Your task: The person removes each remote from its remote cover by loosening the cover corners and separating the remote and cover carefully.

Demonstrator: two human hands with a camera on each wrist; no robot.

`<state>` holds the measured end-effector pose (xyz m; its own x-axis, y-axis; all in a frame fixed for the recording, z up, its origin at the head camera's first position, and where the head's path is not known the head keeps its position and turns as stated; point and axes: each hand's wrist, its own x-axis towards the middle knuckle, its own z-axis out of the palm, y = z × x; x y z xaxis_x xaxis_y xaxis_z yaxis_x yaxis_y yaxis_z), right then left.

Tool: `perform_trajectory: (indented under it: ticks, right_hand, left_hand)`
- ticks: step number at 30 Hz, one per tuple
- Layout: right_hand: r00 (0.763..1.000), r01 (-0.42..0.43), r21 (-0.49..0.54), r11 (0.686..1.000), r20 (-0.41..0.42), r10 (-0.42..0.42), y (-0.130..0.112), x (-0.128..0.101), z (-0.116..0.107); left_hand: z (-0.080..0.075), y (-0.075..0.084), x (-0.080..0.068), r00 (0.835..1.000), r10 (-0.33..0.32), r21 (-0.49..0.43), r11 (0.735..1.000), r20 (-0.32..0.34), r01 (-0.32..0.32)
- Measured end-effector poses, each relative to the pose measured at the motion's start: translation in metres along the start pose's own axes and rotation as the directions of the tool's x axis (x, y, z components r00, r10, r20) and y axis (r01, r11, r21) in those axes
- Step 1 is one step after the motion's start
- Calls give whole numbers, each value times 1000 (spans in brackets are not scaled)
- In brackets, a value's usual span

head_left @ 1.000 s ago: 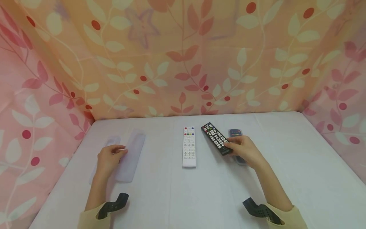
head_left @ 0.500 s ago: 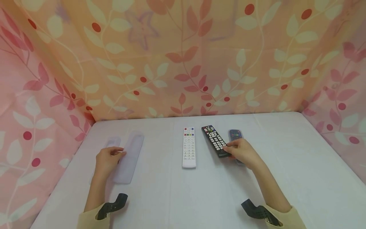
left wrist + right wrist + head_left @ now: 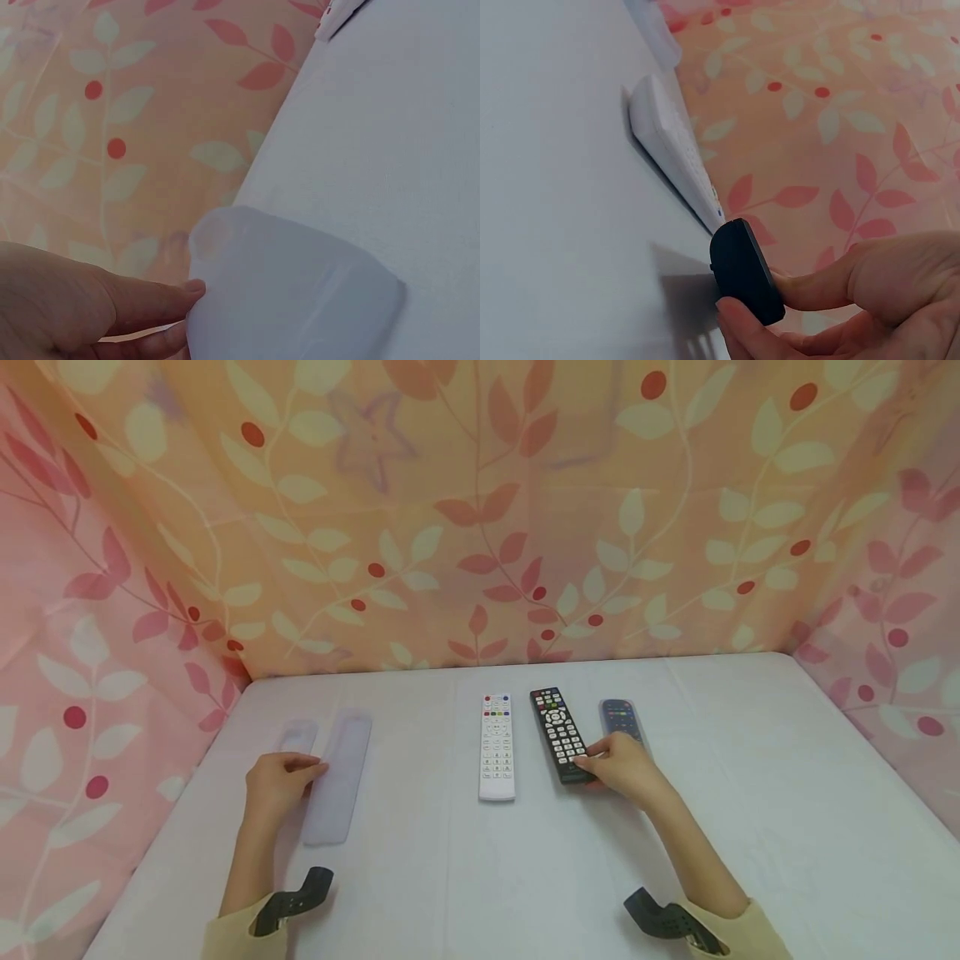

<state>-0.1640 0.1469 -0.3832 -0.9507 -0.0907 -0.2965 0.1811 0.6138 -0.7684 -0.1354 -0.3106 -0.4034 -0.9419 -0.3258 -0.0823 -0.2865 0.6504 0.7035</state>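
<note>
On the white desk [image 3: 465,877], the right hand [image 3: 624,770] holds the near end of a black remote [image 3: 560,735], thumb under it and fingers [image 3: 821,283] curled round its end, as the right wrist view shows. The remote lies just right of a white remote [image 3: 497,745] and just left of a dark remote in a clear sleeve [image 3: 619,717], the one cover with something inside it. The left hand [image 3: 276,783] pinches the left edge of a long clear sleeve [image 3: 337,777] lying flat on the desk, fingertips [image 3: 176,294] on its rim. A shorter clear sleeve [image 3: 296,735] lies just beyond that hand. Leaf-patterned curtains [image 3: 480,510] surround the desk.
</note>
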Motion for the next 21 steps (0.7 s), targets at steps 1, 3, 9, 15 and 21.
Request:
perform_trajectory:
  ticks: [1, 3, 9, 15, 21]
  right_hand:
    - [1000, -7, -2, 1000, -3, 7, 0, 0, 1]
    - [1000, -18, -8, 1000, -8, 18, 1, 1, 4]
    - [999, -36, -33, 999, -8, 36, 3, 3, 10]
    - [999, -43, -84, 996, 11, 45, 3, 1, 12]
    - [998, -56, -116, 992, 33, 60, 3, 2, 13]
  left_hand:
    - [0, 0, 0, 1000, -3, -2, 1000, 3, 3]
    - [0, -1, 0, 1000, -6, -5, 1000, 7, 6]
    - [1, -3, 1, 1000, -11, 3, 1000, 14, 11]
    - [1, -3, 1, 1000, -14, 9, 1000, 18, 13]
    - [3, -5, 2, 1000, 7, -1, 1000, 0, -7]
